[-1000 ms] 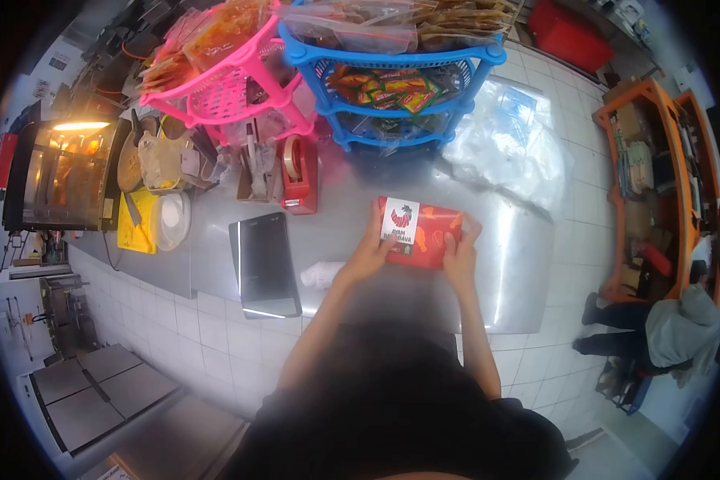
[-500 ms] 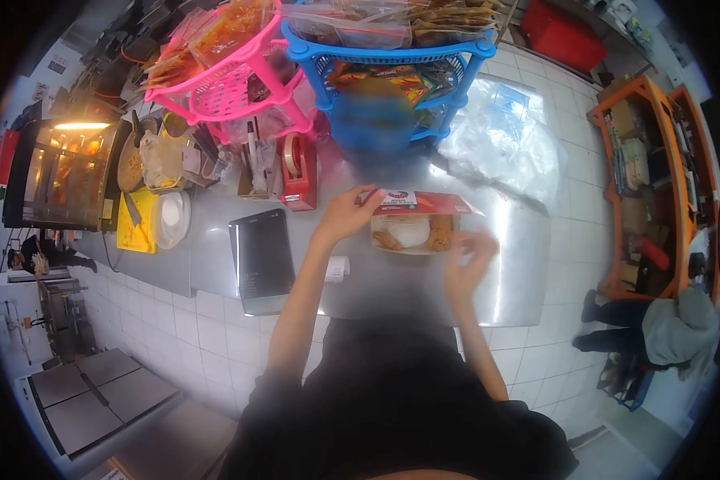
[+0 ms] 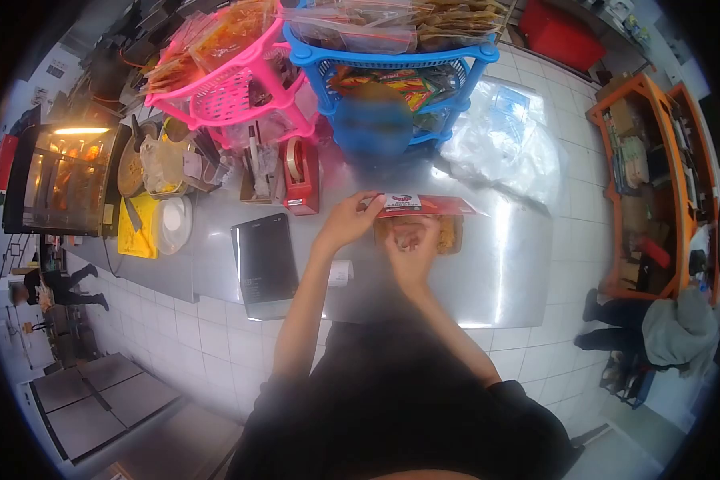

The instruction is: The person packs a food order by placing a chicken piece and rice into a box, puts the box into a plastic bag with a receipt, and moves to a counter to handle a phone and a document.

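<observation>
1. The left hand [image 3: 346, 222] is pinching the left end of the red lid [image 3: 434, 206] between its fingers and is holding it raised over the food box [image 3: 450, 236].
2. The right hand [image 3: 412, 254] is resting over the open box with its fingers bent down; I cannot tell if they are gripping anything.
3. The box is standing on the steel worktop [image 3: 508, 276], near its middle.
4. A dark tablet [image 3: 264, 256] is lying to the left of the box, and a red tape dispenser [image 3: 300, 174] is standing behind it.
</observation>
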Demonstrator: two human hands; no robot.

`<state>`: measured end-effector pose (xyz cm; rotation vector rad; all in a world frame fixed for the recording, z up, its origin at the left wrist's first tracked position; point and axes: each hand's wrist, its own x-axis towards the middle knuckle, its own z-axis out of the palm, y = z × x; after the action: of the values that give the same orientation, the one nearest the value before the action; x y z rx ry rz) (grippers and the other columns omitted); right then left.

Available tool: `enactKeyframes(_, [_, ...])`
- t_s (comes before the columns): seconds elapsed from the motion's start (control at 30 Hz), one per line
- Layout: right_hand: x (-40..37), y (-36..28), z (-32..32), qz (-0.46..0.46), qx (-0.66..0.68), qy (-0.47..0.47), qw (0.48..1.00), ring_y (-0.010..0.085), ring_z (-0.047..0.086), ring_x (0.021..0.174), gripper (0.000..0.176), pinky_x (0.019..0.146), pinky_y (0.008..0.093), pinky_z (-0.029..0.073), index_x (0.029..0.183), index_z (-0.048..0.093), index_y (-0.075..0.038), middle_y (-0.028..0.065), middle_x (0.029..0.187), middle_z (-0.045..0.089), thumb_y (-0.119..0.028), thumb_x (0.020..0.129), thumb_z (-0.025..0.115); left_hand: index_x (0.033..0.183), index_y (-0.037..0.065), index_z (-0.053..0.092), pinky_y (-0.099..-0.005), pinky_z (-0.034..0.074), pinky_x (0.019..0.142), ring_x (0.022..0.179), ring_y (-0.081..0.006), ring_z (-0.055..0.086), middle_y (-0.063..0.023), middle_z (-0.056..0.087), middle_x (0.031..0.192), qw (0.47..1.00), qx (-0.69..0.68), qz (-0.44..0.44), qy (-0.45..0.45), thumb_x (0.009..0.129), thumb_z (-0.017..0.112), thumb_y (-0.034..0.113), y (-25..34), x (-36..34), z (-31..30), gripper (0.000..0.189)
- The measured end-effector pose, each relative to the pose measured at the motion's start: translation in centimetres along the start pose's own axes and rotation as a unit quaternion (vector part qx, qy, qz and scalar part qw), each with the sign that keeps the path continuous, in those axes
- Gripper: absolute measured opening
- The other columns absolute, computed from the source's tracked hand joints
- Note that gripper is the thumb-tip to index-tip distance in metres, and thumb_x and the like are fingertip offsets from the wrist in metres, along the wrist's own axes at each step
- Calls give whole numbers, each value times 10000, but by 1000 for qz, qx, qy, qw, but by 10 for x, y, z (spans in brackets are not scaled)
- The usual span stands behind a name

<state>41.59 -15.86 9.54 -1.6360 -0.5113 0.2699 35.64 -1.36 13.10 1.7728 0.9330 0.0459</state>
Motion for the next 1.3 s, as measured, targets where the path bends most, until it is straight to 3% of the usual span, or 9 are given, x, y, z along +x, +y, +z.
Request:
enactKeyframes(0.23, [-16, 25, -14, -19, -18, -57, 998, 141, 512, 644, 508, 611, 248, 421, 1188, 457, -39, 81, 877, 655, -37, 767, 741, 1273, -24, 538, -325, 470, 874, 1044, -264, 632, -220, 662, 1076, 1000, 10, 0, -7, 886, 592, 494, 12, -5, 1, 648])
enactKeyframes(0.47, [6, -16, -97, -257, -193, 103, 941, 262, 517, 1000, 374, 816, 356, 428, 1180, 495, -21, 177, 1256, 534, -43, 839, 647, 1391, -91, 302, -368, 415, 988, 1180, -386, 533, -282, 532, 1266, 995, 80, 61, 7, 832, 680, 313, -26, -6, 30, 786])
enactKeyframes(0.57, [46, -34, -106, -218, -353, 87, 906, 335, 526, 1105, 354, 887, 407, 430, 1232, 442, -1, 224, 1275, 501, -65, 902, 555, 1445, -80, 135, -364, 385, 1023, 1222, -385, 497, -292, 463, 1340, 997, 57, 49, 7, 857, 638, 164, -36, -6, 55, 813])
enactKeyframes(0.67, [53, 23, -96, 142, -90, -106, 980, 439, 578, 1068, 390, 911, 441, 438, 1304, 291, -14, 289, 1154, 559, -113, 965, 456, 1467, -54, 36, -363, 377, 1033, 1227, -352, 501, -285, 455, 1349, 995, -36, 91, 6, 884, 582, 79, -59, 3, 76, 809])
enactKeyframes(0.73, [46, 45, -91, 105, -117, -84, 984, 425, 595, 1038, 391, 901, 434, 447, 1307, 289, -31, 275, 1121, 579, -119, 967, 460, 1472, -45, 13, -366, 377, 1033, 1219, -332, 511, -279, 474, 1332, 986, -82, 141, 13, 898, 559, 64, -60, -4, 83, 800])
enactKeyframes(0.83, [59, 52, -101, 125, -96, -69, 985, 353, 629, 979, 426, 860, 395, 473, 1309, 290, -69, 255, 1079, 604, -130, 952, 513, 1465, -47, 109, -382, 406, 1001, 1200, -287, 525, -254, 515, 1289, 963, -258, 69, 34, 909, 570, 93, -40, -7, 88, 736])
enactKeyframes(0.93, [75, 47, -112, 182, -24, -89, 979, 266, 631, 911, 510, 828, 376, 481, 1342, 247, -104, 235, 1085, 608, -162, 939, 556, 1332, -70, 380, -370, 491, 878, 1082, -306, 602, -248, 563, 1219, 965, -27, 154, 212, 860, 663, 179, -45, 1, 93, 604])
enactKeyframes(1.03, [82, 40, -119, 153, -139, -143, 968, 246, 640, 869, 526, 774, 361, 501, 1349, 227, -107, 216, 1025, 631, -166, 941, 553, 1246, -75, 477, -349, 504, 846, 975, -307, 652, -223, 642, 1078, 972, -39, 83, 214, 790, 744, 268, -45, -4, 88, 630])
enactKeyframes(1.3, [91, 49, -122, 125, -108, -156, 974, 264, 661, 773, 476, 676, 344, 510, 1313, 271, -114, 203, 867, 665, -189, 932, 546, 1121, -68, 596, -356, 526, 780, 822, -287, 692, -196, 696, 883, 982, 9, 55, 178, 710, 788, 428, -24, -17, 57, 672])
